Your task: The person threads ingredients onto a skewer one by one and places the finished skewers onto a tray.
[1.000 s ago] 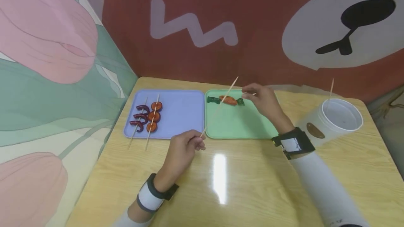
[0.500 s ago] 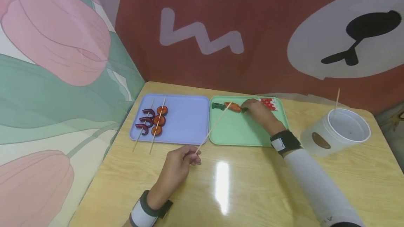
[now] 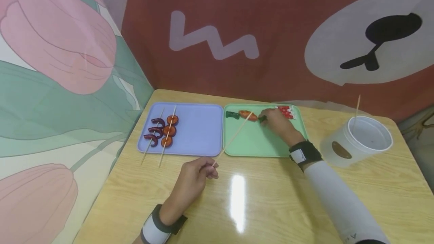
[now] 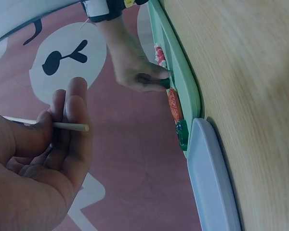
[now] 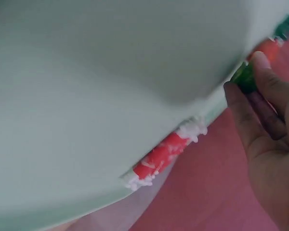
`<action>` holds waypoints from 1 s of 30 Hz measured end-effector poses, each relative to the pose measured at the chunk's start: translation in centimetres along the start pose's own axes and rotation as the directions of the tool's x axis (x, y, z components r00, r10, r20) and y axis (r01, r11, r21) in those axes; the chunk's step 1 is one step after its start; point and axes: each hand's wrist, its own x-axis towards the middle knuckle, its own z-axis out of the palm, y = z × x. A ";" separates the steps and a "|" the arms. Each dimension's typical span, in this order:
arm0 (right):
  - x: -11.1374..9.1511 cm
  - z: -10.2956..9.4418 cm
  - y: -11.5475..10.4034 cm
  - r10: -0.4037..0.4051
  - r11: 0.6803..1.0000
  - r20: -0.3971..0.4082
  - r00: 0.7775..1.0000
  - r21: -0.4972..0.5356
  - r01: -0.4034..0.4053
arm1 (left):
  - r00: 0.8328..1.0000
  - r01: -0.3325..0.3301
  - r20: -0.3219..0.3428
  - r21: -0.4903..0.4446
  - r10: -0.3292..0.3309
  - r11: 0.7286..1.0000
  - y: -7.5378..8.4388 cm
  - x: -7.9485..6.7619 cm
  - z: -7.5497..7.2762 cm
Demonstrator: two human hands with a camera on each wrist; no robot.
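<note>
My left hand (image 3: 194, 178) pinches a thin wooden skewer (image 3: 236, 134) near its lower end, its other end slanting up over the green tray (image 3: 257, 149). In the left wrist view the skewer's blunt end (image 4: 79, 127) sticks out past the thumb. At the far side of the tray, my right hand (image 3: 279, 124) pinches a small dark green piece (image 5: 244, 78) between thumb and fingertips. Left of it lie an orange, carrot-like piece (image 3: 248, 115) and another dark green piece (image 3: 232, 115). Red-and-white pieces (image 3: 285, 112) lie at the tray's back right, partly hidden by the hand.
A lavender tray (image 3: 200, 133) adjoins on the left, holding a skewer of purple curved pieces (image 3: 155, 131) and one of orange rounds (image 3: 168, 130). A white bucket (image 3: 335, 144) with a skewer (image 3: 357, 106) in it stands at the right. A painted wall (image 3: 217, 74) backs the table.
The right hand has come down from above the tray and taken hold of the dark green piece. The left hand's skewer has tipped lower over the tray. The head view has shifted slightly.
</note>
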 end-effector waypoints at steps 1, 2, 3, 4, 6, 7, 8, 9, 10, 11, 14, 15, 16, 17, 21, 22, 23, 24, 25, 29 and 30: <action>-0.4 -0.4 -0.3 0.041 0.998 -0.018 0.999 0.040 -0.040 | 1.000 -0.003 -0.003 0.012 0.003 1.000 -0.1 0.0 0.0; -0.8 -0.9 -0.8 0.086 0.991 -0.046 0.995 0.105 -0.081 | 1.000 -0.003 -0.008 0.022 0.004 1.000 -0.3 -0.1 0.0; -1.3 -1.6 -1.5 0.129 0.977 -0.074 0.989 0.183 -0.114 | 1.000 -0.007 -0.018 0.038 0.008 0.999 -0.4 -0.2 0.0; -1.8 -2.4 -2.3 0.165 0.951 -0.094 0.982 0.278 -0.134 | 0.999 -0.011 -0.029 0.059 0.013 0.998 -0.6 -0.2 -0.1; -2.8 -4.1 -4.4 0.214 0.856 -0.113 0.970 0.500 -0.131 | 0.997 -0.024 -0.063 0.125 0.032 0.992 -1.0 -0.3 -0.2; -3.3 -5.0 -5.5 0.222 0.797 -0.120 0.968 0.594 -0.109 | 0.996 -0.033 -0.079 0.165 0.047 0.986 -1.2 -0.4 -0.2; -3.8 -5.8 -6.6 0.214 0.735 -0.126 0.969 0.673 -0.075 | 0.993 -0.046 -0.098 0.207 0.068 0.977 -1.3 -0.4 -0.2; -4.3 -6.7 -7.7 0.205 0.690 -0.129 0.970 0.722 -0.050 | 0.989 -0.060 -0.116 0.247 0.091 0.967 -1.4 -0.4 -0.2; -4.8 -7.5 -8.8 0.191 0.644 -0.132 0.973 0.765 -0.023 | 0.985 -0.073 -0.132 0.282 0.114 0.956 -1.5 -0.3 -0.2; -5.2 -8.1 -9.7 0.177 0.608 -0.141 0.974 0.794 0.005 | 0.980 -0.083 -0.146 0.314 0.134 0.946 -1.5 -0.3 -0.2; -6.3 -9.7 -12.0 0.158 0.641 -0.173 0.972 0.766 0.032 | 0.968 -0.106 -0.172 0.369 0.180 0.923 -1.3 -0.1 0.0; -6.6 -9.9 -12.6 0.152 0.653 -0.180 0.972 0.757 0.038 | 0.967 -0.107 -0.177 0.373 0.184 0.922 -1.2 -0.1 0.0; -6.8 -10.1 -13.0 0.142 0.658 -0.184 0.973 0.751 0.047 | 0.965 -0.110 -0.181 0.378 0.190 0.919 -1.1 0.0 0.0; -7.0 -10.2 -13.3 0.131 0.677 -0.194 0.972 0.734 0.054 | 0.963 -0.113 -0.184 0.384 0.196 0.916 -1.0 0.0 0.1; -7.5 -10.4 -14.3 0.076 0.730 -0.233 0.970 0.675 0.105 | 0.956 -0.135 -0.191 0.383 0.221 0.914 -0.8 0.1 0.2; -7.6 -10.5 -14.5 0.066 0.740 -0.241 0.968 0.663 0.115 | 0.954 -0.141 -0.194 0.383 0.228 0.913 -0.8 0.1 0.2; -7.6 -10.5 -14.6 0.059 0.751 -0.248 0.967 0.649 0.120 | 0.953 -0.144 -0.195 0.384 0.232 0.912 -0.8 0.1 0.2; -7.7 -10.5 -14.7 0.052 0.758 -0.252 0.966 0.640 0.126 | 0.952 -0.146 -0.197 0.384 0.235 0.912 -0.7 0.1 0.2; -7.7 -10.6 -14.8 0.048 0.767 -0.255 0.966 0.629 0.128 | 0.951 -0.146 -0.199 0.386 0.237 0.911 -0.7 0.1 0.2; -7.8 -10.7 -15.0 0.028 0.792 -0.263 0.964 0.594 0.139 | 0.951 -0.142 -0.199 0.391 0.235 0.909 -0.7 -0.1 0.3; -7.8 -10.8 -15.0 0.023 0.799 -0.265 0.964 0.584 0.141 | 0.952 -0.142 -0.200 0.389 0.233 0.910 -0.7 -0.1 0.3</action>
